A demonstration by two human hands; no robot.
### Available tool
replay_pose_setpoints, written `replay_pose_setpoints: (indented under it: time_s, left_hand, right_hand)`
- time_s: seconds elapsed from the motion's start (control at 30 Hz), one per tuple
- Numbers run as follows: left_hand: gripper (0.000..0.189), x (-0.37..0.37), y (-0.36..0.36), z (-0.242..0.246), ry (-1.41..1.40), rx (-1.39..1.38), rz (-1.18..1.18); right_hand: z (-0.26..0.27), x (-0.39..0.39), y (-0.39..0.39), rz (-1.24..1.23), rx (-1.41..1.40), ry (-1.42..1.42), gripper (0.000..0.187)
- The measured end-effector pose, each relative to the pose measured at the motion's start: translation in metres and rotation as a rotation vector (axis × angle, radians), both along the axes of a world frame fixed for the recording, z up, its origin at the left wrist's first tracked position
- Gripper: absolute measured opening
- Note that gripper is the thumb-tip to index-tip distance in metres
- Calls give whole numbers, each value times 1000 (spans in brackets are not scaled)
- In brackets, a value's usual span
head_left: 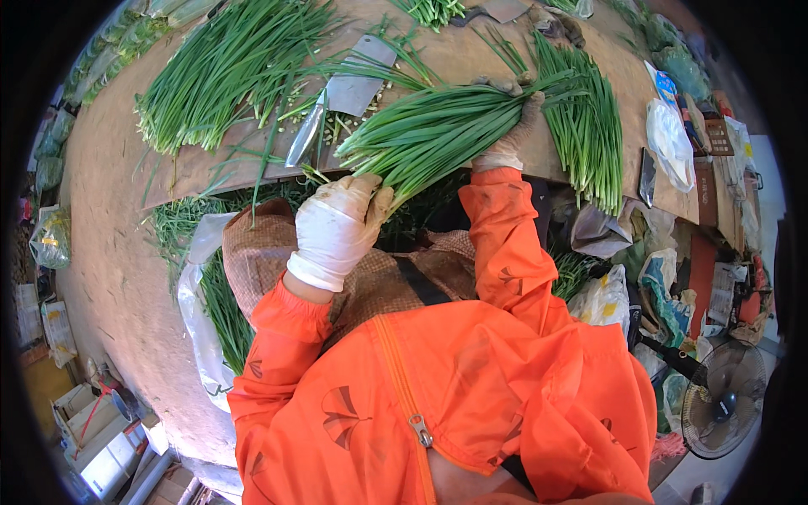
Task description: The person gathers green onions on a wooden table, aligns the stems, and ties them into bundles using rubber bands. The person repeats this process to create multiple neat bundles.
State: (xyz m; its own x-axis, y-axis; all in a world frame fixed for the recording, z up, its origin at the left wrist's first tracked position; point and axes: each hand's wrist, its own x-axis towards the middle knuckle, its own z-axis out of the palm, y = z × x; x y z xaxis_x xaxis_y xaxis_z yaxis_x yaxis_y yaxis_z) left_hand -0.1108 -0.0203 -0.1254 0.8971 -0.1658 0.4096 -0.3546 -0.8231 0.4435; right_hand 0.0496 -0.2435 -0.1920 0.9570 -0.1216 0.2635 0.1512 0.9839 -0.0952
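Note:
A bunch of green garlic chives lies across both my gloved hands, above the near edge of the wooden board. My left hand, in a white glove, grips the pale stem ends. My right hand, in a dirt-stained glove, is closed around the leafy part farther right. Behind the bunch, a metal cleaver rests on the board, its shiny handle towards me and trimmed stem bits beside it. A large chive pile lies to the left. Another chive bundle lies right of my right hand.
A dark phone-like slab and a white plastic bag lie on the board's right side. Chives in a clear plastic bag stand at my left. A black fan is at lower right. Gloves lie at the far side.

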Motion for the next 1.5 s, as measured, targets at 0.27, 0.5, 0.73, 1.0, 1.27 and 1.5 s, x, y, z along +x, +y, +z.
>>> replay_pose_setpoints:
  time_s: [0.27,0.5,0.73,1.0,1.27,1.5]
  left_hand:
    - [11,1,-4,-18,-40,82,-115]
    - [11,-14,13,-28,77,220,-149]
    - [16,-19,62,-38,311,71,113]
    - [34,15,35,-40,777,-1091,149]
    - [42,24,46,-35,777,-1272,-69]
    - [58,17,64,-34,861,-1213,-151]
  right_hand:
    - [-2,-6,-3,-2,-22,53,23]
    - [-19,0,-6,6,15,83,22]
    - [-39,4,-19,-33,102,215,25]
    - [-24,2,-10,64,113,4,27]
    - [-7,-1,-5,112,65,-32,24]
    - [3,-8,5,125,36,39,23]
